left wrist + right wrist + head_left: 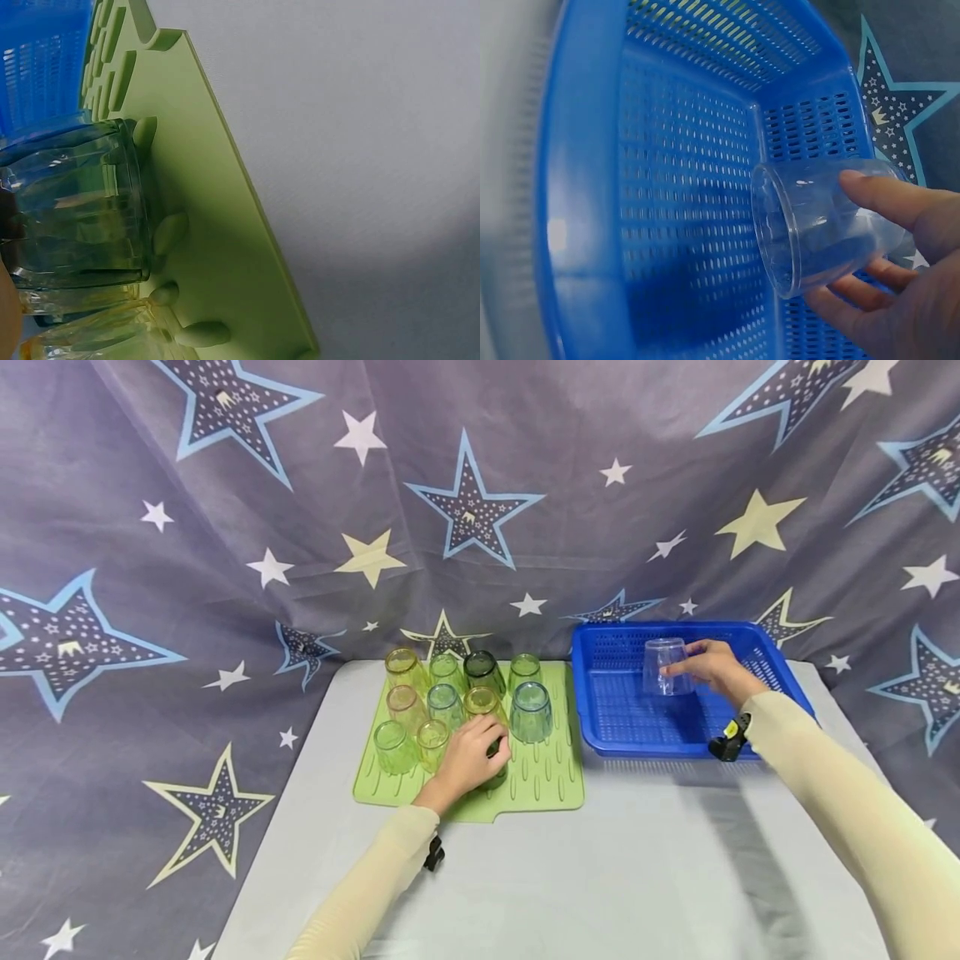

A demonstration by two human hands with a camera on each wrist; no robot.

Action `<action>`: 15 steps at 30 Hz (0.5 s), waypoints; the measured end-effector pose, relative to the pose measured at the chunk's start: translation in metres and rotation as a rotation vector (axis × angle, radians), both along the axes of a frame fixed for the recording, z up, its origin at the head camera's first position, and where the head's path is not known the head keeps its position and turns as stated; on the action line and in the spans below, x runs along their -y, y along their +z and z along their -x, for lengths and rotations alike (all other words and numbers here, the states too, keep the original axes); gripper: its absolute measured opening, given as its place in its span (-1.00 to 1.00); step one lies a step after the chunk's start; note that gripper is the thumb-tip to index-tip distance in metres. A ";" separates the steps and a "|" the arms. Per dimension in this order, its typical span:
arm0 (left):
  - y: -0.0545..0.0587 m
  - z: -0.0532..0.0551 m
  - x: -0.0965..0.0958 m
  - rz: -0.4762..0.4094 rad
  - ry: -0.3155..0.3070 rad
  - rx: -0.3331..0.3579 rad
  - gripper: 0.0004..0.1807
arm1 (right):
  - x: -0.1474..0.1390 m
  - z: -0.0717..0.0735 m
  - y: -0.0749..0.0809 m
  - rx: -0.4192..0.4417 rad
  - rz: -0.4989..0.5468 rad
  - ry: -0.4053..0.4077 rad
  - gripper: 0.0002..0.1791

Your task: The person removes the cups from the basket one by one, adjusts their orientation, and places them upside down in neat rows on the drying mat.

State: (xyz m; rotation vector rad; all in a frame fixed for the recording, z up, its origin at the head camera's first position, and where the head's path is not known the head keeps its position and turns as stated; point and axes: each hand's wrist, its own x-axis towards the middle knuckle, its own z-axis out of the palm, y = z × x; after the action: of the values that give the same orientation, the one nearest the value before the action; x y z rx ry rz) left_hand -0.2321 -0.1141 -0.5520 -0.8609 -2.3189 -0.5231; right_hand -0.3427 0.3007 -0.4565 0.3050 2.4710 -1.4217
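My right hand (712, 664) holds a clear plastic cup (663, 672) mouth down, thumb on one side and fingers on the other. In the right wrist view, that cup's rim faces the basket floor. The blue perforated basket (585, 225) lies beneath it. Over the front of the green drying mat (543, 785), my left hand (472, 750) grips a dark greenish glass (82, 202) from above. Its rim is down at the mat, and the hand hides much of it in the head view. A yellow glass (432, 745) stands just left of this hand.
Several upturned coloured glasses stand in rows on the mat, among them a blue glass (531, 714) at the right and a dark glass (483, 670) at the back. The basket's left wall is close beside the mat. A star-patterned cloth (487, 585) hangs behind the white table (600, 877).
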 end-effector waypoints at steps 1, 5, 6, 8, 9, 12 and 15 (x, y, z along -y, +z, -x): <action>0.000 0.000 0.000 -0.002 0.000 0.000 -0.88 | -0.001 0.001 0.000 -0.037 -0.038 0.032 -0.08; 0.001 0.000 0.000 -0.007 -0.001 -0.005 -0.89 | -0.001 0.002 0.003 -0.173 -0.171 0.146 -0.15; 0.001 0.000 0.000 -0.007 -0.001 -0.005 -0.89 | -0.001 0.002 0.004 -0.188 -0.187 0.167 -0.16; 0.001 0.000 0.000 -0.003 0.000 -0.003 -0.89 | 0.000 0.001 0.006 -0.195 -0.202 0.206 -0.15; 0.001 0.000 0.000 0.000 0.002 -0.002 -0.89 | 0.001 0.000 0.006 -0.198 -0.208 0.224 -0.16; 0.000 0.001 0.000 0.004 0.004 -0.002 -0.89 | 0.002 -0.003 0.009 -0.219 -0.220 0.269 -0.15; -0.001 0.001 0.001 -0.003 -0.003 -0.006 -0.90 | 0.004 -0.007 0.011 -0.246 -0.210 0.300 -0.15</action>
State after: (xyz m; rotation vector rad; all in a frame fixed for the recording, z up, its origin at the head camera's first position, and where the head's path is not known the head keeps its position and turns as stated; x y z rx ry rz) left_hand -0.2326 -0.1149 -0.5530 -0.8629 -2.3108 -0.5243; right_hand -0.3360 0.2966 -0.4455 -0.2073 2.7231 -1.1369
